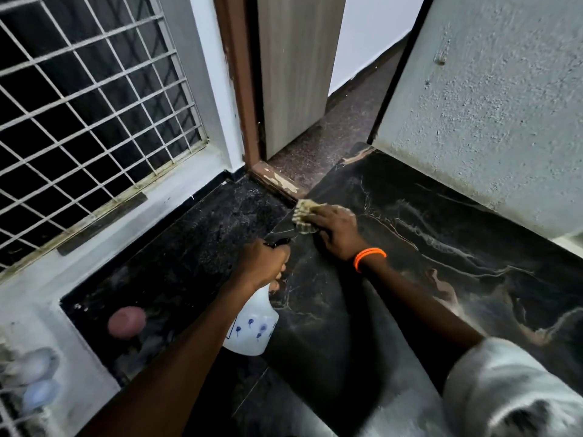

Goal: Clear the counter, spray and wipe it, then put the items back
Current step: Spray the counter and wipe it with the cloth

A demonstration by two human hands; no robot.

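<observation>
A black marble counter (441,253) with pale veins fills the lower right. My right hand (336,230), with an orange band on the wrist, presses a tan cloth (303,213) flat on the counter's far left corner. My left hand (263,263) grips the neck and dark trigger of a white spray bottle (252,326) with blue flower prints, held over the counter's left edge with its nozzle pointing toward the cloth.
A lower dark granite ledge (176,266) lies left of the counter, with a pinkish round object (126,321) on it. A barred window (88,115) is at the left. A wooden door and frame (293,74) stand ahead. A rough grey wall (492,115) borders the counter's right.
</observation>
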